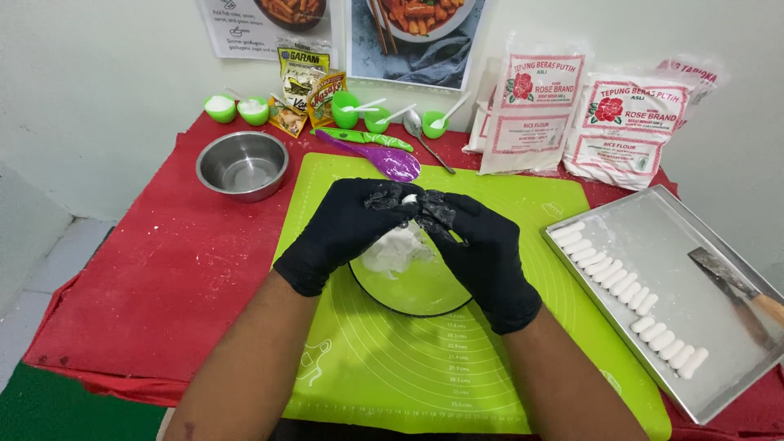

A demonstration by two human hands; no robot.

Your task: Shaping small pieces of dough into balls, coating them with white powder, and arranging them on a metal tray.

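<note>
Green mat (523, 212) on red table, both gloved hands' fingers (384, 200) pinching a small roundish white dough lump (408, 198) above glass bowl (408, 294).

The scene is brightly and evenly lit from above, with only soft, short shadows. Glare whitens the metal tray (719, 245), and a soft sheen sits inside the steel bowl (242, 166). Focus is sharp centrally; edges bow slightly from wide-angle distortion.

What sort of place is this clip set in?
Probably a small food-prep station for hand-making rice cakes, not a full kitchen: a green silicone mat on a red-covered table, white flour bags against the wall, and a steel tray lined with white dough pieces.
</note>
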